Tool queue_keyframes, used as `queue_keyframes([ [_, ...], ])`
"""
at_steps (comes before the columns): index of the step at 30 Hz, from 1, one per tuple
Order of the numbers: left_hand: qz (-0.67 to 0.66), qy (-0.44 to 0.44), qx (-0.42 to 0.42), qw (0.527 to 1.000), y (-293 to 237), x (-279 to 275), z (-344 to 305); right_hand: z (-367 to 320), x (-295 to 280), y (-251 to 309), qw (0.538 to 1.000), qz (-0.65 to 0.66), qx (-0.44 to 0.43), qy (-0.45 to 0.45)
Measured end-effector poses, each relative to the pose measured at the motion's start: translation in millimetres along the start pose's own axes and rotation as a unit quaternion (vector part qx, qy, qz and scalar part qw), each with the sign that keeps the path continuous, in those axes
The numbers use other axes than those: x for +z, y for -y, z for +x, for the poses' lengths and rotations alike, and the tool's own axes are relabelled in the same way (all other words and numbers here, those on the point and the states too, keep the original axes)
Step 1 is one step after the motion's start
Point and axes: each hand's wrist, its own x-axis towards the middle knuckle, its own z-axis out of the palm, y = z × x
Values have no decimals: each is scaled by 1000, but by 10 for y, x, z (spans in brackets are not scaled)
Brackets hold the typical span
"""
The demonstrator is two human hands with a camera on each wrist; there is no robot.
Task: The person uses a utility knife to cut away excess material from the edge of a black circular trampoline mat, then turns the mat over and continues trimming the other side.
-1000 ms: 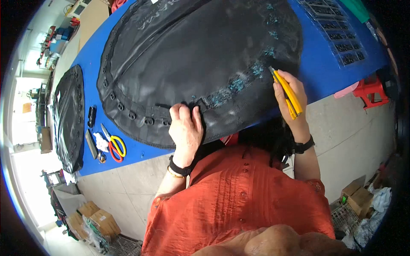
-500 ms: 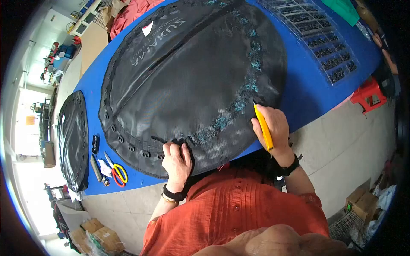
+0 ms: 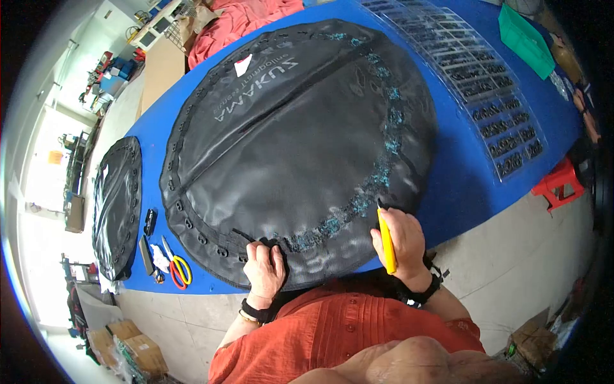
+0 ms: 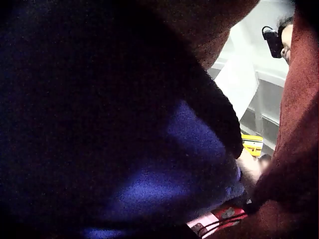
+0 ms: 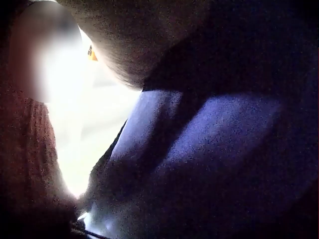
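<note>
In the head view a large round black mat [image 3: 288, 173] with a band of teal, frayed-looking patches [image 3: 329, 225] covers much of the blue table. The left hand [image 3: 265, 272] pinches the mat's fabric near its front edge, fingers curled, beside a short dark strip [image 3: 243, 235]. At the front right, the right hand [image 3: 406, 240] grips a yellow cutter [image 3: 387, 243], its tip at the mat just outside the teal band. Both wrist views show mostly dark cloth and neither hand's work; a yellow object [image 4: 252, 145] shows in the left one.
Scissors [image 3: 180, 271], a black tool [image 3: 149, 222] and a smaller black mat [image 3: 118, 206] lie left. Back right are a divided clear tray [image 3: 476, 93] of small black parts and a green bin [image 3: 526, 41]. A red stool [image 3: 558, 184] stands beside the table's right edge.
The head view has shifted, showing more of the mat's far side. Against the mat, the right hand has brought the cutter slightly nearer the front edge and turned it; the left hand keeps its place.
</note>
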Motion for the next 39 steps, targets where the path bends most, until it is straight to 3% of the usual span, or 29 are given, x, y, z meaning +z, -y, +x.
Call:
queue_keyframes([
  [15, -6, -13, -29, 999, -48, -22, -18, -32, -7, 6, 998, 4, -16, 63],
  [22, -6, -20, -13, 1000, -29, -18, -17, -91, 43, -17, 998, -11, -19, 52],
  [31, -66, -31, -15, 997, 54, 15, -56, -82, 33, 106, 996, -57, 52, 55],
  [39, -113, -30, 18, 993, 125, 4, -73, -88, 81, 100, 998, -56, 30, 17],
])
